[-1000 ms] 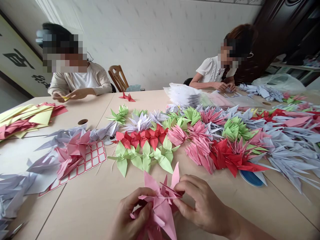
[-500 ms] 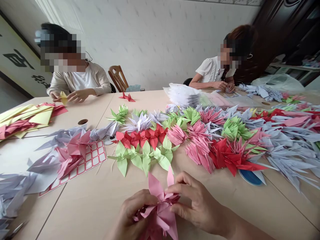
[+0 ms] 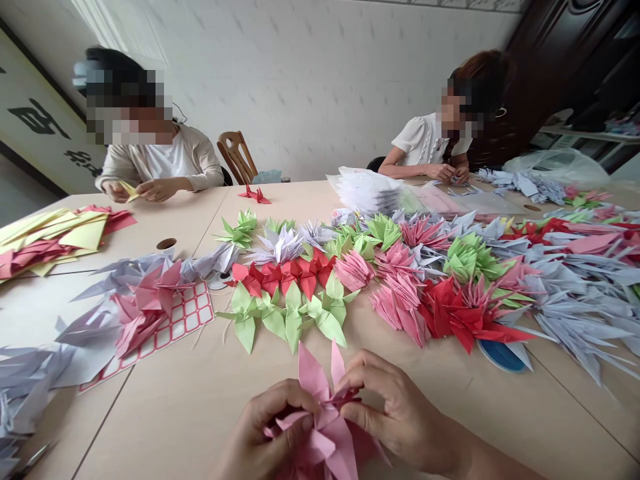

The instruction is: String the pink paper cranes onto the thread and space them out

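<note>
Both of my hands hold a bunch of pink folded paper cranes at the near edge of the wooden table. My left hand is closed round the bunch from the left and below. My right hand pinches the top of a crane with thumb and forefinger. Two pink wing tips stick up between my hands. Just beyond them lies a row of green cranes, with a row of red cranes behind it.
Heaps of pink, red, green and pale lilac cranes cover the table's middle and right. A red-gridded sticker sheet lies at left, yellow and red paper sheets far left. Two other people fold paper at the far side.
The pink bunch has dropped a little and turned in my hands. My right hand's pinch has shifted left on the crane. The person at far left has moved a yellow paper slightly.
</note>
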Demonstrator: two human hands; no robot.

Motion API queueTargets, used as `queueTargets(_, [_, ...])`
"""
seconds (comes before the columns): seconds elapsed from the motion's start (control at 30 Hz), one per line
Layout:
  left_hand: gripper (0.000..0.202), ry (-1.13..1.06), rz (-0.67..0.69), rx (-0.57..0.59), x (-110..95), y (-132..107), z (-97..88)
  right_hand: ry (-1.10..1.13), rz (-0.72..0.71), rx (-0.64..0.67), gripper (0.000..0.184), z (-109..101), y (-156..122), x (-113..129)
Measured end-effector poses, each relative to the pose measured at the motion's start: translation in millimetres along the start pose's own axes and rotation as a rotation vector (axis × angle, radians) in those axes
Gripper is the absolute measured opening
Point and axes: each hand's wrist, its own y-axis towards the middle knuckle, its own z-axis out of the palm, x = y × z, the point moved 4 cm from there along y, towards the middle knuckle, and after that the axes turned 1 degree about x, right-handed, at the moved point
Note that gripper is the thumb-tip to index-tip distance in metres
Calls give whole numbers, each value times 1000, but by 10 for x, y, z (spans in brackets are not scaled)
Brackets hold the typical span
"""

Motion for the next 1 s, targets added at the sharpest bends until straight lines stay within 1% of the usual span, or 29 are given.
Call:
queueTargets(0.1, [18, -231, -166, -76, 25, 2, -3, -18, 6, -6, 17, -56, 13, -5])
queueTargets(0.2, [22, -338, -259, -141, 17, 6, -28, -32, 26, -3, 20, -88, 19, -4])
queueTargets(0.27, [24, -372, -273, -150, 0, 11, -45, -27, 44, 6, 26, -87, 17, -7])
queueTargets(0.4, [24, -411, -298, -128, 16, 11, -70, -49, 115, 34, 43, -57, -4, -17])
queueTargets(0.43, [24, -408, -300, -127, 24, 10, -77, -55, 140, 47, 43, -47, -10, -18])
queueTargets(0.53, [25, -391, -303, -132, 35, 6, -83, -46, 182, 75, 37, -27, -16, -12])
queueTargets(0.6, [25, -386, -311, -136, 24, 3, -73, -33, 155, 81, 34, -22, -9, -4])
queueTargets(0.7, [24, -395, -312, -134, -11, 4, -50, -45, 73, 79, 23, -18, 1, 4])
queueTargets(0.8, [22, -408, -284, -131, -39, 8, -40, -120, -27, 47, 15, -24, -3, 18])
queueTargets(0.9, [22, -416, -278, -146, -32, 6, -45, -223, -122, 0, 18, -37, -13, 42])
queueTargets(1.0, [19, -440, -276, -143, -29, -2, -32, -234, -180, -35, 25, -52, -22, 63])
